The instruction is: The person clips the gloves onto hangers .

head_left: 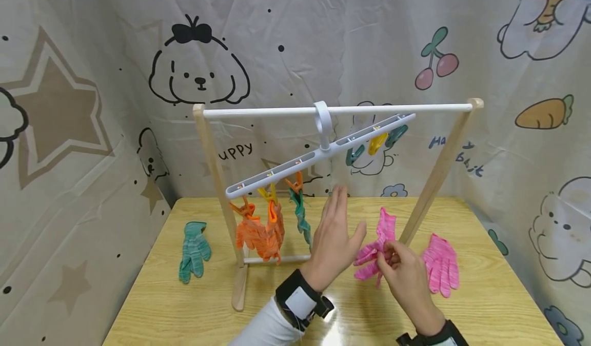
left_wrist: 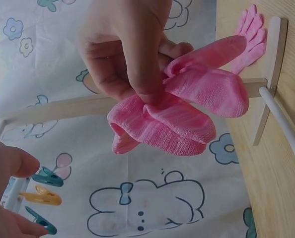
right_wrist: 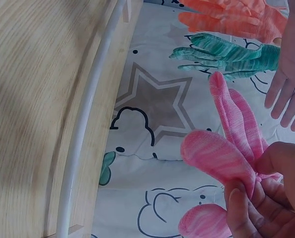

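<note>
My right hand [head_left: 408, 279] pinches a pink knitted glove [head_left: 387, 228] and holds it up above the table; in the left wrist view the glove [left_wrist: 172, 119] bunches under the thumb. My left hand [head_left: 334, 238] is raised beside it with straight fingers and nothing in its grasp. Above both hangs a white clip hanger [head_left: 295, 164], tilted, its left end lower. Orange gloves [head_left: 263, 236] and a green glove [head_left: 301, 218] hang from clips on its left half. On the right half are two teal clips and a yellow clip [head_left: 377, 143] with nothing in them.
A rack with wooden legs [head_left: 434, 174] and a white top rod [head_left: 392, 108] carries the hanger. Another pink glove [head_left: 441, 265] lies on the table at right, a green glove [head_left: 194, 251] at left. Printed cloth hangs behind.
</note>
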A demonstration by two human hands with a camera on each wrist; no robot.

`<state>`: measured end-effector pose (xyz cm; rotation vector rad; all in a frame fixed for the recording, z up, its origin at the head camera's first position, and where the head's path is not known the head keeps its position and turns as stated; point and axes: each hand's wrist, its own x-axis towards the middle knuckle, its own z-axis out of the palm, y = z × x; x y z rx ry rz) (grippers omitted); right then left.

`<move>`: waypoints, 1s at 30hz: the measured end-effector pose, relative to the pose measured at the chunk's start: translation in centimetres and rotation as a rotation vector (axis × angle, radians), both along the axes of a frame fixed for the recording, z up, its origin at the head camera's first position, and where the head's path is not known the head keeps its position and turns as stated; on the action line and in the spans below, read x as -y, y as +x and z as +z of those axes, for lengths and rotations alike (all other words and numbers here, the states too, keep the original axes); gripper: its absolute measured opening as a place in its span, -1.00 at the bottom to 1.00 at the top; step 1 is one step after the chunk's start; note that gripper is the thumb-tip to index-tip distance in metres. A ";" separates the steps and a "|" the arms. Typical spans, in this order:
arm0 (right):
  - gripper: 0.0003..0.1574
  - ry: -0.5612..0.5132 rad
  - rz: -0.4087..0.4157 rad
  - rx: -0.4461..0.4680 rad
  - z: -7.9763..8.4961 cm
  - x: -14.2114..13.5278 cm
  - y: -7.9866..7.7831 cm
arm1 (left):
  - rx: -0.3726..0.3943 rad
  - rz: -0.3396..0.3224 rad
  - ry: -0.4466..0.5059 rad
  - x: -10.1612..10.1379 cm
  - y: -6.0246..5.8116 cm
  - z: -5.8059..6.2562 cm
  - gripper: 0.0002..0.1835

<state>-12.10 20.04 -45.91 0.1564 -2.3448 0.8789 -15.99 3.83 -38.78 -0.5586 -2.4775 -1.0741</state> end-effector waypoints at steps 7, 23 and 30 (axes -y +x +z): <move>-0.83 0.003 0.015 -0.007 0.2 0.1 -0.2 | 0.039 -0.016 0.013 -0.5 -1.4 0.5 -0.03; -0.83 0.002 0.014 0.009 0.3 0.3 -0.5 | 0.050 0.002 0.025 -1.4 -3.7 2.1 0.01; -0.83 -0.001 0.025 0.011 0.3 0.3 -0.5 | 0.091 0.012 0.027 -1.9 -4.7 2.7 -0.03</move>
